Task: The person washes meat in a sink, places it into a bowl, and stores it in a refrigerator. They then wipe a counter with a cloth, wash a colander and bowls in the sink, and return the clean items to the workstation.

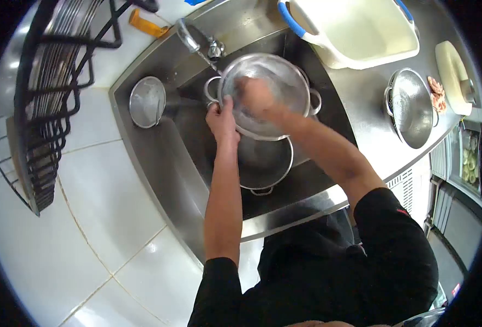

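Observation:
A shiny two-handled metal pot [284, 82] is tilted in the sink, its open side facing me. My left hand [223, 121] grips its rim at the lower left, thumb on the inside, close to one loop handle. Inside the pot is my right hand [256, 97], smeared by motion; its fingers and anything in them cannot be made out. Partly hidden below sits a second metal pot [265, 166] with a loop handle towards me. The faucet [189, 37] points at the upper left of the held pot, with a thin stream of water coming out.
A small round strainer [147, 102] lies on the sink's left ledge. On the right counter are a white basin [361, 46] with blue handles, a metal colander [412, 109] and a cream-coloured lid [452, 76]. A black wire rack [50, 109] juts in at upper left.

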Motion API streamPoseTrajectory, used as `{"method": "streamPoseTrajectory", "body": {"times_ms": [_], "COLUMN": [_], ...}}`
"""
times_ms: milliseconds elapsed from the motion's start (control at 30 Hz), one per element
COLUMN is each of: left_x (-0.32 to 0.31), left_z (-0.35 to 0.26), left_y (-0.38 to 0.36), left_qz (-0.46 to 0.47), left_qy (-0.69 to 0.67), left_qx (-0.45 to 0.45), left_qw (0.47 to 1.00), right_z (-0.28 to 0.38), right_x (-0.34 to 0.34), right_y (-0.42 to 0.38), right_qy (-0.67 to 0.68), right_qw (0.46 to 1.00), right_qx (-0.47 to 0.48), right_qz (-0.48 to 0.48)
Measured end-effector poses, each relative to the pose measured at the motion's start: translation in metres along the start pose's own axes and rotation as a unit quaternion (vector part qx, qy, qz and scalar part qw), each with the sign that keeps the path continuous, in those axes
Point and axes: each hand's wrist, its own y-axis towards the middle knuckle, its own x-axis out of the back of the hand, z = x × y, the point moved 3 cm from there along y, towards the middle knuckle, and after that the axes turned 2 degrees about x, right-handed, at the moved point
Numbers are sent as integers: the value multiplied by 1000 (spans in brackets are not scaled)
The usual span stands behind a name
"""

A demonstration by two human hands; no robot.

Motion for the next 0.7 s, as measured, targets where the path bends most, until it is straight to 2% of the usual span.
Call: {"method": "streamPoseTrajectory", "body": {"times_ms": [33, 67, 100, 133, 200, 233, 267, 300, 333, 367, 400, 467, 500, 533, 567, 600, 667, 700], "left_x": [-4, -2, 7, 9, 10, -3, -11, -16, -13, -5, 0, 7, -11, -17, -15, -9, -9, -9], "left_z": [-12, -19, -25, -25, -8, -3, -7, -14, -20, -33, -28, 0, 2, 1, 3, 8, 11, 14], "left_y": [-3, -7, -9, -5, -8, -8, -5, -1, -1, -6, 0, 3, -3, 5, 12, 14, 13, 7], "left_qz": [-23, -51, -27, -19, -1, 26, 10, -6, -28, -26, -12, 20, 42, 16, -11, -41, -11, 9], "left_qy": [-53, -107, -145, -99, 0, -15, -42, -67, -89, -122, -87, -10, -50, -64, -72, -76, -54, -39], "left_qx": [30, 62, 85, 57, 11, -11, -19, -22, -23, 25, 4, -28, -20, -8, 10, 35, 29, 29], "left_qw": [998, 991, 985, 993, 1000, 999, 999, 998, 995, 992, 996, 999, 998, 998, 997, 996, 998, 999], "right_z": [16, 9, 2, -6, -36, -31, -24, 0, 0, -9, -23, -76, -41, -17, -1, -12, -50, -68], "right_x": [-11, -3, 19, 32, 20, 1, -8, -15, -7, 6, 16, -16, -13, -3, 1, 4, 19, 21], "right_y": [-16, -25, -32, -36, -4, 6, 15, -2, -12, -25, -36, -11, 3, 5, -19, -31, -37, -23], "right_qy": [-13, -57, -102, -145, -79, -47, -15, -47, -89, -129, -168, -64, -75, -87, 26, -34, -157, -90], "right_qw": [990, 987, 981, 972, 983, 996, 999, 994, 986, 973, 956, 975, 986, 993, 991, 986, 959, 966], "right_qx": [102, 77, 58, 41, -56, -40, -26, 27, 50, 78, 107, -61, -47, -34, 58, 65, 91, 14], "right_qz": [100, 129, 155, 178, 154, 66, -21, 91, 133, 175, 213, 205, 139, 73, 117, 152, 216, 244]}}
